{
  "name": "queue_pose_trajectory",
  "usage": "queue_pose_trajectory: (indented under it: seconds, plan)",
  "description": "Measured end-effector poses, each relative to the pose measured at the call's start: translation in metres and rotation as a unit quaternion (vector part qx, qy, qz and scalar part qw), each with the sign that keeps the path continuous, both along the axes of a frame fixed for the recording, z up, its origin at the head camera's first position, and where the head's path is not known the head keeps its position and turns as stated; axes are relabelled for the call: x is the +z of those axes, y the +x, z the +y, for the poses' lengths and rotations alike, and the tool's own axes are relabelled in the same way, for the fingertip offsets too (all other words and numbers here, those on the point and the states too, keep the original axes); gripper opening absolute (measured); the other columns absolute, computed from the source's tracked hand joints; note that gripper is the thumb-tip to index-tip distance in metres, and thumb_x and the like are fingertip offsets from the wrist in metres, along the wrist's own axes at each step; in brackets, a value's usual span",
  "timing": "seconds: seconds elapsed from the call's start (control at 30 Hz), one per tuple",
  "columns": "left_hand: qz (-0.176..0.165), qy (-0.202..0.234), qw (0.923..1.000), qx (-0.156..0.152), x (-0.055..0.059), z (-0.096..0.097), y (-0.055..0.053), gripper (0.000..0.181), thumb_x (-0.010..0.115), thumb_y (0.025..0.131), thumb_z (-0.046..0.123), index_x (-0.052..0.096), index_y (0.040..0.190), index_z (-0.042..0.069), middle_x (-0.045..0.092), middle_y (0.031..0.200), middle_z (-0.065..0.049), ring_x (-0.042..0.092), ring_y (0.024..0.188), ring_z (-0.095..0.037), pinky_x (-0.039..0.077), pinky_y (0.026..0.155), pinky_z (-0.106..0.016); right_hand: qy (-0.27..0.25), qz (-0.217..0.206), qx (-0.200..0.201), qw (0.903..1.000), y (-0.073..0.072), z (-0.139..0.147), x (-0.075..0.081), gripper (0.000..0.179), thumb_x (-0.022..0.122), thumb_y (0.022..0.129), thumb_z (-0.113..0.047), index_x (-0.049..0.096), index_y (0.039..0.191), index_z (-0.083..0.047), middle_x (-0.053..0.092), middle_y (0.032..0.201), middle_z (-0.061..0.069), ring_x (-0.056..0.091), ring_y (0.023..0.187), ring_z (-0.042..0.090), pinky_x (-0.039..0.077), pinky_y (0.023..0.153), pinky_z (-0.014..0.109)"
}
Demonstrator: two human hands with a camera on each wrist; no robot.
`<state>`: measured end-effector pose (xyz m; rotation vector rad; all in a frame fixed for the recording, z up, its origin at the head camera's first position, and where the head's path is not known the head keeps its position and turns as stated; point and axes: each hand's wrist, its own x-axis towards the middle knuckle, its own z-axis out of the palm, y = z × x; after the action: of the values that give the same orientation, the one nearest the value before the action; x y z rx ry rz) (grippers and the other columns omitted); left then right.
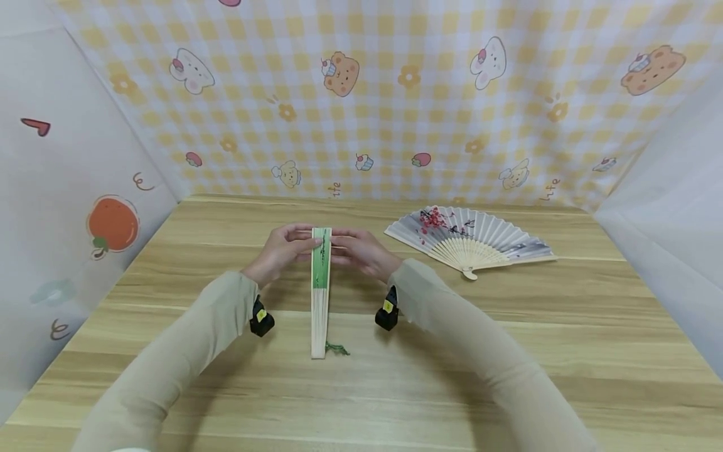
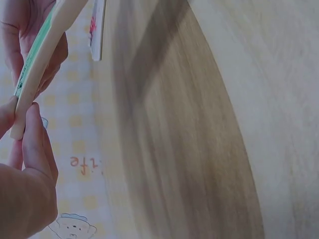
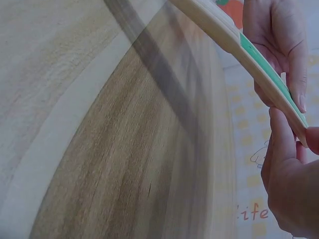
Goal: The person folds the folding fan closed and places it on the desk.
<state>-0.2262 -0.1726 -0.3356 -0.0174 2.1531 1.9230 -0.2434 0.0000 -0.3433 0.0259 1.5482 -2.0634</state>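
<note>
A folded hand fan [image 1: 321,276] with green covering, pale ribs and a green tassel [image 1: 337,348] points toward me over the middle of the table. My left hand [image 1: 285,250] pinches its far end from the left, thumb on the green face. From the right, my right hand [image 1: 364,251] holds the same end between thumb and fingers. In the left wrist view, the fan's pale outer rib [image 2: 44,67] runs between the left thumb and fingers. The right wrist view shows the green strip [image 3: 269,72] along the fan, with right fingers beneath it.
Spread wide on the table at the back right lies a second fan [image 1: 469,242], grey-white with red blossoms. The wooden table [image 1: 361,402] meets a yellow checkered cloth [image 1: 384,119] at the back. White cloth [image 1: 51,207] stands along the left side.
</note>
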Motion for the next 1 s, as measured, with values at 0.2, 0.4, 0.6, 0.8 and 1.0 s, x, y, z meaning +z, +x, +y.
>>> queue_pose_trajectory:
  seconds: [0.2,0.4,0.6,0.8,1.0]
  plan:
    - [-0.001,-0.017,0.9998,0.007,-0.007,-0.005,-0.008,0.047,0.060,0.084,0.009,0.042,0.127,0.003,0.046,0.120,-0.019,0.057,0.087,-0.016,0.048,0.085,-0.036,0.017,0.010,-0.004,0.9998,-0.007,-0.005,-0.004,0.035,0.051,0.087,0.002,0.048,0.122,0.001,0.054,0.114,0.019,0.055,0.101,0.028,0.051,0.078,0.027]
    - [-0.002,-0.032,0.9995,0.004,-0.014,-0.009,-0.017,0.047,0.061,0.083,0.009,0.042,0.126,0.002,0.046,0.119,-0.019,0.056,0.087,-0.018,0.049,0.082,-0.035,0.032,0.002,-0.011,0.9994,-0.014,-0.008,-0.010,0.038,0.052,0.086,0.005,0.048,0.123,-0.001,0.055,0.112,0.020,0.056,0.100,0.028,0.052,0.076,0.027]
    - [-0.016,-0.046,0.9988,0.009,-0.019,-0.010,-0.022,0.049,0.061,0.084,0.011,0.042,0.128,0.003,0.046,0.119,-0.019,0.056,0.091,-0.020,0.049,0.083,-0.032,0.040,-0.008,-0.017,0.9990,-0.020,-0.010,-0.016,0.042,0.052,0.085,0.007,0.047,0.125,-0.002,0.055,0.111,0.020,0.057,0.098,0.028,0.051,0.077,0.028]
    - [-0.046,-0.051,0.9977,-0.003,-0.023,-0.013,-0.027,0.048,0.061,0.083,0.008,0.042,0.128,0.004,0.046,0.123,-0.019,0.053,0.101,-0.026,0.048,0.084,-0.031,0.042,-0.023,-0.023,0.9986,-0.025,-0.011,-0.023,0.044,0.053,0.082,0.011,0.047,0.123,-0.001,0.055,0.111,0.021,0.057,0.097,0.029,0.051,0.079,0.028]
    - [-0.079,-0.051,0.9947,-0.043,-0.028,-0.016,-0.029,0.050,0.059,0.083,0.004,0.038,0.129,0.002,0.043,0.126,-0.020,0.048,0.109,-0.030,0.046,0.087,-0.032,0.054,-0.027,-0.019,0.9980,-0.024,-0.013,-0.031,0.044,0.053,0.081,0.012,0.046,0.123,0.001,0.054,0.113,0.023,0.056,0.099,0.030,0.052,0.076,0.028]
